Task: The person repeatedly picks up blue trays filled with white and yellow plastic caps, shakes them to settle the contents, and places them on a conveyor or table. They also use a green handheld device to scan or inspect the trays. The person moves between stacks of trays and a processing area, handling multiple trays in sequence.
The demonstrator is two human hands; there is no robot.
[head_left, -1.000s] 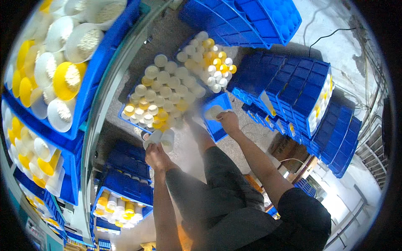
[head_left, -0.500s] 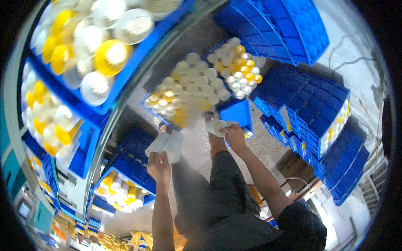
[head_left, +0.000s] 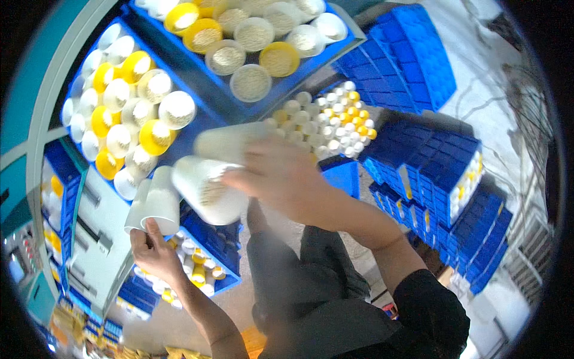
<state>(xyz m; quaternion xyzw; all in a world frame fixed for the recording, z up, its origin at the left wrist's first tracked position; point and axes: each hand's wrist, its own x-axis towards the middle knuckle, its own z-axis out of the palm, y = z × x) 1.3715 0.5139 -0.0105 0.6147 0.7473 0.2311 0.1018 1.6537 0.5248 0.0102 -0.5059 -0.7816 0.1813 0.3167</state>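
My right hand [head_left: 287, 179] is raised close to the camera and grips two white yarn cones [head_left: 209, 185], one above the other, tips pointing left. My left hand [head_left: 156, 251] holds two more white cones [head_left: 152, 206] upright from below, lower left. Just beyond both hands, blue shelf crates [head_left: 197, 78] hold white and yellow cones with their round ends facing me. The nearest cones on the shelf lie just left of and above my right hand.
A blue crate of small white and yellow cones [head_left: 329, 119] stands on the floor below. Stacks of blue crates [head_left: 442, 173] fill the right side. Another crate of cones [head_left: 197, 269] sits under my left hand. A grey shelf frame [head_left: 54, 102] runs along the left.
Both hands have risen from the floor crate toward the shelf, each carrying white cones. The view has swung so the shelf crates are now nearer and more central.
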